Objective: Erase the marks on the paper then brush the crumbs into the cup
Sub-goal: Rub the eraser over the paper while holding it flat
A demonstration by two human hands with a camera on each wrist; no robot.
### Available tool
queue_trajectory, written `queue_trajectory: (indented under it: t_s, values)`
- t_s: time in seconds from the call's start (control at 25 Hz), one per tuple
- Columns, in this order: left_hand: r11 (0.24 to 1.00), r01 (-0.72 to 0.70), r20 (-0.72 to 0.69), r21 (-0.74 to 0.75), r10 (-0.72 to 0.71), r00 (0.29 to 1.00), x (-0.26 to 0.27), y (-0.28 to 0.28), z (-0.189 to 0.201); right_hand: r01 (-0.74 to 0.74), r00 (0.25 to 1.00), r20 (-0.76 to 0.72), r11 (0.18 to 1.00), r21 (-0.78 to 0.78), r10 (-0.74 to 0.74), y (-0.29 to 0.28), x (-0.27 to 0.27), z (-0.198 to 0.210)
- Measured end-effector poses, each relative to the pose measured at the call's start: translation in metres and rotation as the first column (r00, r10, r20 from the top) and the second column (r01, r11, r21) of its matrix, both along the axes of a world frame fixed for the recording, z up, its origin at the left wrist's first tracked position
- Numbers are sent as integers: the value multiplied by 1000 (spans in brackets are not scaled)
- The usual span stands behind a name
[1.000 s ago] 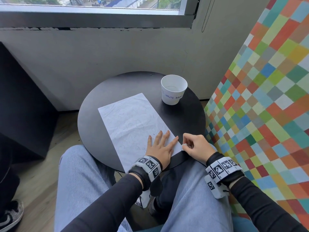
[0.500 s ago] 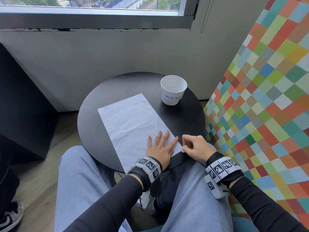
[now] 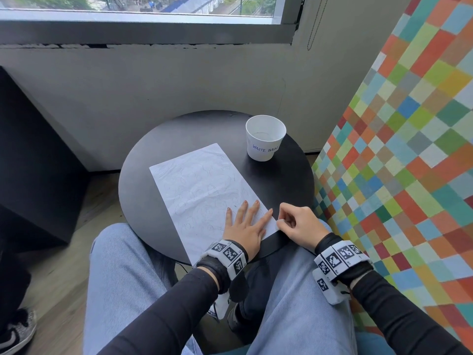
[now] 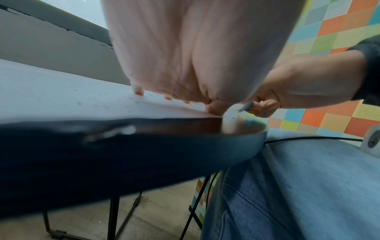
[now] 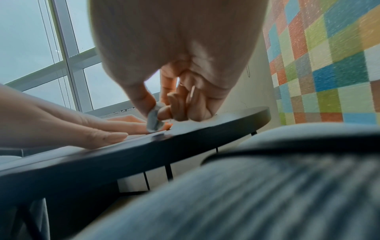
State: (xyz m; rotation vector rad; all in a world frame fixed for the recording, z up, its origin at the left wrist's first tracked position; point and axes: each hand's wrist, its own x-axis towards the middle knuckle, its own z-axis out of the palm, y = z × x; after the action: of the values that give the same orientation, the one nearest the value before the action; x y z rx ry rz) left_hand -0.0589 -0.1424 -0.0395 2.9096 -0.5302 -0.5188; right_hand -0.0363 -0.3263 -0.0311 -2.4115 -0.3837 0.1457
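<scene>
Two hands at the table [image 3: 158,190]: left hand [image 3: 244,226] flat, fingers straight, pressing the scribbled paper [image 3: 202,190]; right hand [image 3: 299,224] pinching a small eraser [image 5: 153,121] at the paper's near corner. Cup [image 3: 265,140] stands beyond.

a round black desk [image 3: 158,180] on thin black legs [image 4: 113,214] stands at the centre of the head view; a grey wall [image 3: 153,98] rises behind it at 12 o'clock, with a window [image 3: 143,6] above; a panel of coloured squares [image 3: 409,149] fills 3 o'clock; a black block [image 3: 33,162] sits at 9 o'clock on the wooden floor [image 3: 64,278]; a dark sneaker [image 3: 15,331] shows at 8 o'clock; blue jeans [image 3: 122,290] cover the legs at 6 o'clock; a black cable [image 4: 308,138] crosses one thigh in the left wrist view
</scene>
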Motion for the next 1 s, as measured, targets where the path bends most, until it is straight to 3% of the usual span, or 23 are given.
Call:
queue_trajectory:
  t_s: [1.0]
  values:
    - [1000,-3,-5,1,3,1000,1,0,-4,20,997,74,999,-28,-18,1,3,0]
